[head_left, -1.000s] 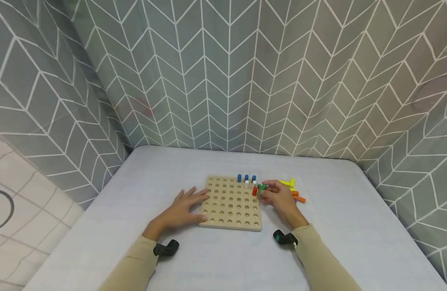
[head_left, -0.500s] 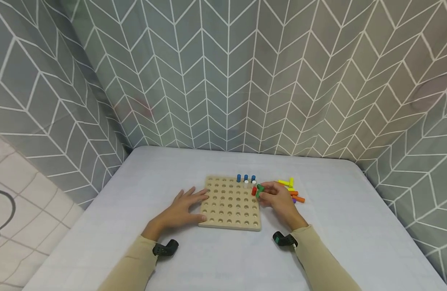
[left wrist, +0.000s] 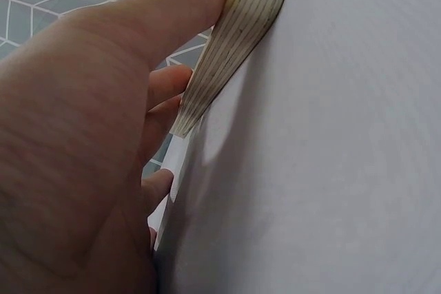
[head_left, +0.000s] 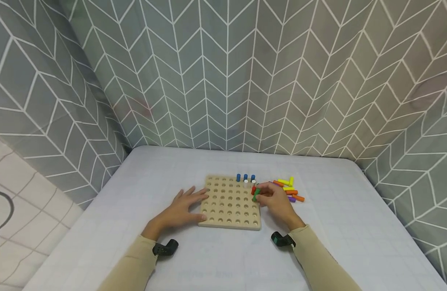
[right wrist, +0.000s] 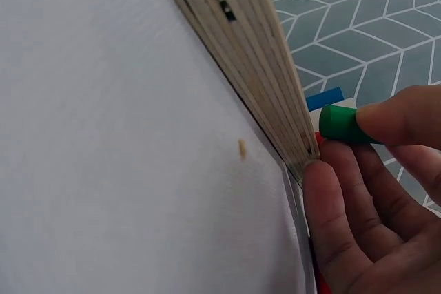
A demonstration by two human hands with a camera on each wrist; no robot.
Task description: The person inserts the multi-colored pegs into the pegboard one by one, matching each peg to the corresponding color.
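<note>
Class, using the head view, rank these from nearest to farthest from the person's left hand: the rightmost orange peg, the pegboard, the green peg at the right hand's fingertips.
1. Pegboard: nearest; the left hand touches its left edge.
2. Green peg: at the board's right side, pinched by the right hand.
3. Rightmost orange peg: farthest, on the table beyond the right hand.

Green peg [right wrist: 337, 123] in right hand [right wrist: 387, 228]; board [right wrist: 244, 56] alongside

Matt layered-wood pegboard [head_left: 226, 202], smooth green peg [right wrist: 337, 123], matt white fabric tablecloth [head_left: 223, 258].
</note>
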